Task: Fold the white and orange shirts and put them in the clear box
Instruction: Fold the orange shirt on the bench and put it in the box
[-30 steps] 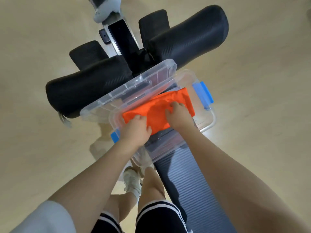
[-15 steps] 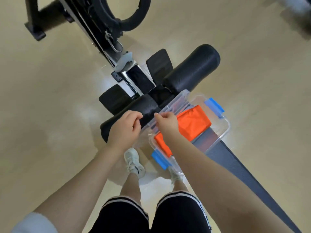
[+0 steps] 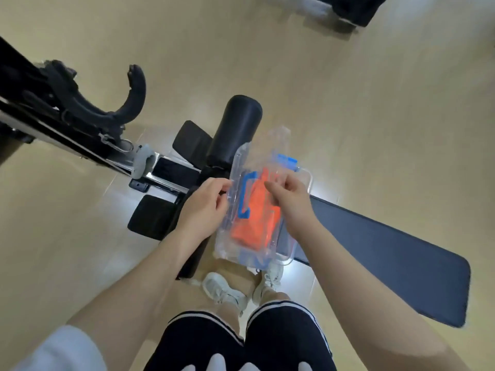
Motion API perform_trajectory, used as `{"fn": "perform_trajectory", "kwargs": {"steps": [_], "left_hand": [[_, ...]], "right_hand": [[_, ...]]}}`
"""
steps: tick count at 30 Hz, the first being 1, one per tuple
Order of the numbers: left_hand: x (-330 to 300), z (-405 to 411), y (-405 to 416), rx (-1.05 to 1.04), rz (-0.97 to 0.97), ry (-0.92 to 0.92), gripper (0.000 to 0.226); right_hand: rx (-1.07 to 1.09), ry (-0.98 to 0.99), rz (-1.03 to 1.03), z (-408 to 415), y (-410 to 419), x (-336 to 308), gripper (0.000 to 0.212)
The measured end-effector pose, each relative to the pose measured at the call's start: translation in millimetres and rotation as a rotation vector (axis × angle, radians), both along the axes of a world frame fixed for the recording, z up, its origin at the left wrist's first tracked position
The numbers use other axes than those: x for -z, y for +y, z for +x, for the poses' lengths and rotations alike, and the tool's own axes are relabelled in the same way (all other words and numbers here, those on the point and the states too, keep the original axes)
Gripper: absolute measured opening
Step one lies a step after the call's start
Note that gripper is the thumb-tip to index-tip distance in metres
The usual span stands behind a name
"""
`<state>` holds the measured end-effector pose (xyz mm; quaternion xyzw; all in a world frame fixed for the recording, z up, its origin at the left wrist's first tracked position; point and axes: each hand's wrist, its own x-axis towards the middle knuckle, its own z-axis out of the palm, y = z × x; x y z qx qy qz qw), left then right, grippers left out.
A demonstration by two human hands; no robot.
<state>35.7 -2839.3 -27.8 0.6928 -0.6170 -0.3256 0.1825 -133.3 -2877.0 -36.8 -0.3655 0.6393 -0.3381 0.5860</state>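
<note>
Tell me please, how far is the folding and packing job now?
Done: the orange shirt lies folded inside the box. In hand: the left hand and right hand hold the clear lid tilted over the box, not yet seated. Left: press the lid down and close the blue latches. The white shirt is not visible, possibly under the orange one.

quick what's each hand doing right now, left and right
Left hand: pinching the edge of the clear lid over the clear box.
Right hand: fingers curled on the lid; exact grip unclear.
</note>
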Motion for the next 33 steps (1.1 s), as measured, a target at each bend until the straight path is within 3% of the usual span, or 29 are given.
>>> {"fn": "perform_trajectory", "kwargs": {"steps": [4, 8, 11, 15, 21, 25, 27, 29, 31, 33], "left_hand": [[28, -36, -12, 0.184, 0.111, 0.005, 0.045], [75, -57, -11, 0.304, 0.249, -0.175, 0.056], [99, -64, -11, 0.267, 0.306, -0.301, 0.061], [118, -70, -13, 0.167, 0.411, -0.279, 0.065], [128, -75, -32, 0.071, 0.464, -0.262, 0.068], [128, -83, -48, 0.137, 0.486, -0.378, 0.094], [130, -86, -50, 0.216, 0.452, -0.522, 0.109], [131, -87, -53, 0.282, 0.425, -0.598, 0.112], [132, -87, -55, 0.310, 0.424, -0.613, 0.109], [132, -89, -57, 0.305, 0.435, -0.616, 0.109]], "right_hand": [[0.044, 0.058, 0.151, -57, 14, 25, 0.011], [0.008, 0.256, 0.355, -90, 23, 77, 0.014], [-0.126, 0.391, 0.476, -105, 21, 109, 0.046], [-0.409, 0.581, 0.409, -109, 11, 132, 0.043], [-0.502, 0.635, 0.372, -104, -7, 144, 0.042], [-0.546, 0.597, 0.461, -109, -28, 148, 0.037], [-0.515, 0.675, 0.347, -110, -37, 145, 0.060], [-0.494, 0.767, 0.070, -112, -53, 136, 0.080], [-0.586, 0.828, -0.146, -114, -78, 133, 0.076], [-0.716, 0.834, -0.185, -111, -106, 139, 0.068]]}}
